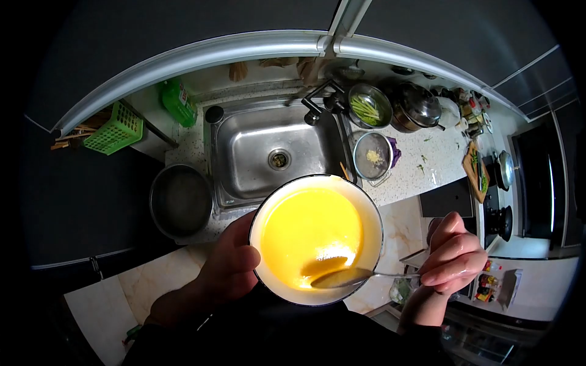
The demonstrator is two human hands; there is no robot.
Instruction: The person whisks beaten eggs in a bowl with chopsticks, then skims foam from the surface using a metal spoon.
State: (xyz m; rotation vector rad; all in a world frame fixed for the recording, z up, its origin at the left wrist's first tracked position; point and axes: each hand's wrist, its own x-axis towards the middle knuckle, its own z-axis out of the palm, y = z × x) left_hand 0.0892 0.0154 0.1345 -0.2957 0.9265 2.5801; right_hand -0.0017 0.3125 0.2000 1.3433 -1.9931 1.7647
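Observation:
My left hand (229, 262) is closed on the left rim of a white bowl (373, 244) with a dark edge, held up in front of the counter. Smooth yellow liquid (311, 229), like beaten egg, fills much of it. In my right hand (453, 259) is the handle of a metal spoon (342, 278). The fingers are wrapped round it and look wet. The spoon's head lies over the bowl at its lower right, at the surface of the liquid; whether it dips in I cannot tell.
Behind the bowl is a steel sink (244, 165) with a black faucet (314, 110). A dark basin (181, 201) stands left. To the right are a bowl of green pieces (366, 111), a bowl with minced bits (373, 156), a lidded pot (418, 107) and a cutting board (475, 177).

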